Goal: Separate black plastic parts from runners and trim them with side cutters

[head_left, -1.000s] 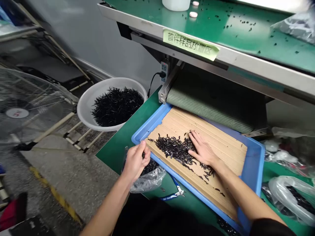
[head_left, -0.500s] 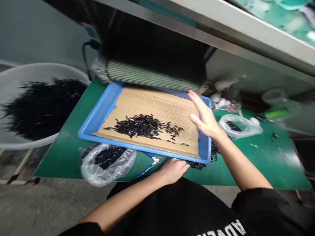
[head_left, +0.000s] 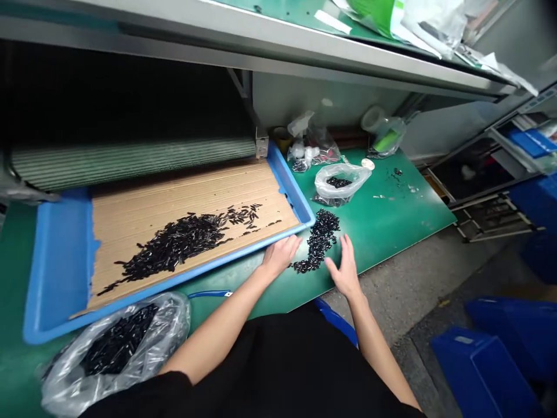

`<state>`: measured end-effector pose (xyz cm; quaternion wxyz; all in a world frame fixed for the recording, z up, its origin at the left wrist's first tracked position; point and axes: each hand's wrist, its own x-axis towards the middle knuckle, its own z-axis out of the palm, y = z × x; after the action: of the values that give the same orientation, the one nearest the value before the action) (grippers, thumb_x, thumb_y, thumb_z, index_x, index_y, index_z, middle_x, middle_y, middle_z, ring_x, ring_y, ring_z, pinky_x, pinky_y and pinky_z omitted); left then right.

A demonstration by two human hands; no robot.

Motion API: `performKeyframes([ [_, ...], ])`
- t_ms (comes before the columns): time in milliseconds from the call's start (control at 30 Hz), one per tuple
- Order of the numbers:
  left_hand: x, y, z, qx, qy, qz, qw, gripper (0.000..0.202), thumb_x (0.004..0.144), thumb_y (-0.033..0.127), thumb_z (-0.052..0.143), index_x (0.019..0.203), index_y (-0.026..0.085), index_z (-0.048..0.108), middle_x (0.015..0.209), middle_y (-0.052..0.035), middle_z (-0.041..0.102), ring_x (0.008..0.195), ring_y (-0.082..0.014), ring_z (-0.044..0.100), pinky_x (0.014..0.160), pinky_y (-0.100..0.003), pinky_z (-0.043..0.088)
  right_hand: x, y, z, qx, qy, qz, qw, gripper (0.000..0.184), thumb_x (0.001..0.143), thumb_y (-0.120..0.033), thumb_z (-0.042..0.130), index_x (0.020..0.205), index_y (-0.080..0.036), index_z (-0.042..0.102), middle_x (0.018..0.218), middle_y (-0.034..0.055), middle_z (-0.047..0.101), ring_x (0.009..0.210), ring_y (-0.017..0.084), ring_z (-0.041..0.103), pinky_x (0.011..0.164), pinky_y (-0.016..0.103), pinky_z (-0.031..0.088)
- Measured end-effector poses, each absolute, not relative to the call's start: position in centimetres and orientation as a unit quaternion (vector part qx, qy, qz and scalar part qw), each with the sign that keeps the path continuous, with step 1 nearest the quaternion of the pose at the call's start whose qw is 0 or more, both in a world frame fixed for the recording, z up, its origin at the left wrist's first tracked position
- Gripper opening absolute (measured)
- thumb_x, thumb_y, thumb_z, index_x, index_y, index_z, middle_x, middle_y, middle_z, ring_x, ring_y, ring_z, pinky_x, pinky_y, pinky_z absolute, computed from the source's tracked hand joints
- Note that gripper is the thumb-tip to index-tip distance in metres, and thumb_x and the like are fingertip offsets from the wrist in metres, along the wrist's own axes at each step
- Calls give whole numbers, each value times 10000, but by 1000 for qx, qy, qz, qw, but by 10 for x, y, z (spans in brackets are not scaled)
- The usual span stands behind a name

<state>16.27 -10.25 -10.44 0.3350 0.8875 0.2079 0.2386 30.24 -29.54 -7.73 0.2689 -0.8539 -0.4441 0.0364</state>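
A loose pile of small black pieces (head_left: 319, 241) lies on the green mat (head_left: 391, 220), just off the front corner of a blue tray (head_left: 56, 278). My left hand (head_left: 281, 255) rests palm down at the tray's front rim, left of the pile and holding nothing. My right hand (head_left: 346, 270) sits on the mat with its fingers spread, touching or nearly touching the pile's right side. More black pieces lie in a long heap (head_left: 174, 244) on the corrugated cardboard sheet (head_left: 183, 194) in the tray.
A clear plastic bag of black pieces (head_left: 115, 348) lies at the front left, with a smaller bag (head_left: 339, 183) behind the pile. A ribbed belt (head_left: 130, 157) runs under a steel-edged shelf (head_left: 278, 52). Blue crates (head_left: 483, 371) stand on the floor at right.
The view has swung right. My right hand has moved off the cardboard onto the mat, and my left hand now sits at the tray's front rim. A larger black pile shows on the mat.
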Motion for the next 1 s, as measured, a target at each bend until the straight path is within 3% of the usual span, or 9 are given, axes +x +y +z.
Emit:
performKeyframes([
  [67,172,-94,-101,886,200,239,343,249,984,369,531,908,151,626,867,-19,634,781,-135,606,776,-335,526,290,-284,-79,-842,-501,47,193,1048,843,-686,560,1596,-121,101,1660,187,51,1518,403,27,1184,631,188],
  [133,178,-90,-96,885,178,234,360,254,986,369,525,915,149,630,911,-31,643,843,-151,616,821,-361,522,282,-273,-80,-836,-531,35,131,1203,753,-780,591,1600,-109,62,1660,191,-10,1500,457,-63,1162,692,115],
  [267,184,-90,-83,868,140,225,419,327,1020,365,414,905,168,648,954,-54,669,943,-182,623,920,-393,487,288,-254,-86,-850,-516,14,105,1229,743,-837,537,1599,-99,54,1657,201,-26,1495,473,-60,1138,716,113],
  [467,184,-99,-80,804,174,248,512,503,1048,313,140,1194,191,606,1249,-88,659,1183,-185,600,1053,-362,435,322,-249,-85,-825,-542,28,157,1201,733,-814,587,1599,-136,103,1663,174,28,1511,429,-22,1167,672,135],
  [533,187,-105,-84,787,191,257,527,468,1045,289,139,1235,200,557,1246,-85,663,1209,-182,592,1055,-369,432,327,-253,-85,-812,-545,32,207,1106,788,-765,572,1595,-155,126,1661,165,77,1520,397,26,1178,647,162],
  [600,190,-112,-89,777,208,265,531,399,1039,261,170,1273,206,488,1207,-86,672,1176,-177,605,1026,-372,447,329,-257,-86,-809,-515,20,282,889,901,-661,485,1581,-175,183,1652,157,137,1520,351,112,1178,608,219],
  [700,194,-120,-95,780,223,275,516,317,1024,229,243,1221,193,488,1191,-99,640,1129,-182,594,995,-384,452,331,-262,-92,-812,-436,-33,386,648,981,-520,391,1518,-163,325,1604,181,259,1473,315,277,1146,561,315],
  [867,184,-125,-86,830,207,253,452,261,1017,280,353,1119,173,568,1075,-78,649,1034,-202,584,947,-395,437,326,-262,-94,-802,-400,-109,431,544,961,-477,452,1367,-122,527,1469,212,454,1351,347,445,1094,572,368],
  [1000,173,-127,-71,868,200,215,401,288,987,361,418,1156,172,556,1034,-97,669,979,-241,581,953,-451,397,311,-237,-65,-763,-457,-132,438,482,958,-435,466,1310,-125,580,1454,195,481,1365,360,429,1109,592,347],
])
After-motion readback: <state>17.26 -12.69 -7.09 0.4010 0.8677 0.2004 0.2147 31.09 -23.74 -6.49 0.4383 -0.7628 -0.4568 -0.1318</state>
